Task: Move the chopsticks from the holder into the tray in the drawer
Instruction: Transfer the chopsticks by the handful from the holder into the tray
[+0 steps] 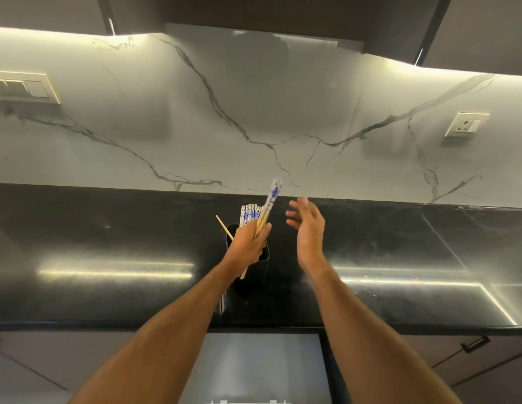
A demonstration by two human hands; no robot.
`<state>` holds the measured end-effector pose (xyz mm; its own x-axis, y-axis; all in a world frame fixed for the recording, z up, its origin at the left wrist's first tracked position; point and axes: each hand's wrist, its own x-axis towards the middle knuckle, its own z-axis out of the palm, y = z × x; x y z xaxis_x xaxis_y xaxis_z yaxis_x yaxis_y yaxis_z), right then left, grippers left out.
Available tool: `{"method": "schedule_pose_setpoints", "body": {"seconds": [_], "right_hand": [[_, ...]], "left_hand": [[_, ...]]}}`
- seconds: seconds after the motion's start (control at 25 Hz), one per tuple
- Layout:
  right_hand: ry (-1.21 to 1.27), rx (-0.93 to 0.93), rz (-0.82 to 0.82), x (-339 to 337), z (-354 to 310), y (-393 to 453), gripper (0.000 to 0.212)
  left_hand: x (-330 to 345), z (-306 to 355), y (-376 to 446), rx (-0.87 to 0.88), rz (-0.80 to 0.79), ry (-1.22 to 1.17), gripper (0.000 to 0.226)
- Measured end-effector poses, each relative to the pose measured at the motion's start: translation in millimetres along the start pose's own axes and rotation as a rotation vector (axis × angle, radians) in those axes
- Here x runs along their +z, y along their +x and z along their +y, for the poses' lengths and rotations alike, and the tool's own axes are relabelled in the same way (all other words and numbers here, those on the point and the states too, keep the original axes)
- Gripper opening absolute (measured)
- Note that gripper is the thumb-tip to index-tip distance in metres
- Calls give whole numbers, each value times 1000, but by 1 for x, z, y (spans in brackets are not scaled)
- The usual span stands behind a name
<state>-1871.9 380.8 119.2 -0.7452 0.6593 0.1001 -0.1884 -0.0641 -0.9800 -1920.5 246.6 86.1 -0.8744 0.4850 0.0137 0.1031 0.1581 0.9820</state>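
While both bare forearms reach out over a glossy black countertop (108,228), the left hand (246,243) is closed around a bundle of chopsticks (264,217) — pale wooden sticks with blue-and-white patterned tops — directly above a black holder (264,258) that stands on the counter near its middle. One pair juts up and to the right from the fist, its patterned end blurred against the far wall; more patterned tops fan out just left of it, and a single plain stick (224,226) leans out of the holder's left rim. Whether the lower ends of the gripped sticks sit inside the holder cannot be told. Just right of the bundle the right hand (307,228) hovers with palm turned inward and fingers spread, holding nothing and not touching the sticks. Behind runs a white, grey-veined marble backsplash (254,112) with a switch plate (23,87) at far left and a socket (466,125) at right. At the near edge, below the counter, the open drawer (254,368) shows — its contents too dim to make out.
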Motion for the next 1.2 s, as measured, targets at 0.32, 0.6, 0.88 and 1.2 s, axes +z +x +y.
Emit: {"method": "schedule_pose_setpoints", "body": {"seconds": [0.32,0.6,0.88,1.2], "right_hand": [[-362,68,-477,-14,-19,15,86],[-1099,-188,-718,-43,-3,-13,44],[-1582,-279,-1023,-50,36,-53,12],[-1484,-186,-1010,-89,101,-109,11]], "left_hand": [[-9,-18,-7,162,-326,666,23],[-13,-35,-20,144,-409,1005,24],[1,-36,-42,84,-525,1139,21],[10,-96,-106,64,-521,1165,6]]}}
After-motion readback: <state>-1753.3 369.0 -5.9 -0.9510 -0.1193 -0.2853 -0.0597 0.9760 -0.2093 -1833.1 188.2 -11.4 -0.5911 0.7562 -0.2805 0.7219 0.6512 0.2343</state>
